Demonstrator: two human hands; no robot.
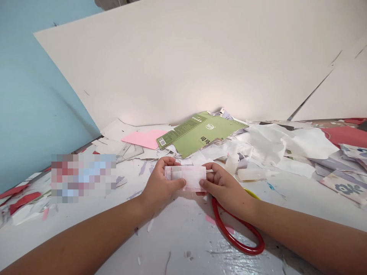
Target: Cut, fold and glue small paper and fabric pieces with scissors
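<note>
Between my two hands is a small folded piece of pale pink-white paper (192,176), raised above the table. My left hand (168,179) pinches its left end, thumb on the near face and fingers behind. At the right end, my right hand (219,181) grips it the same way. Scissors with a red handle loop (239,238) lie beneath my right hand and wrist; a bit of yellow handle shows past the wrist, and their blades are hidden. Just beyond my right hand are a small white bottle (232,162) and a translucent glue bottle (252,174) lying on its side.
A flattened green printed carton (200,131) and a pink sheet (145,138) lie on heaped paper scraps at the back. Crumpled white paper (292,143) and patterned pieces (344,185) are at the right. Red scraps (25,202) lie left, near a blurred patch. A white panel (200,65) stands behind.
</note>
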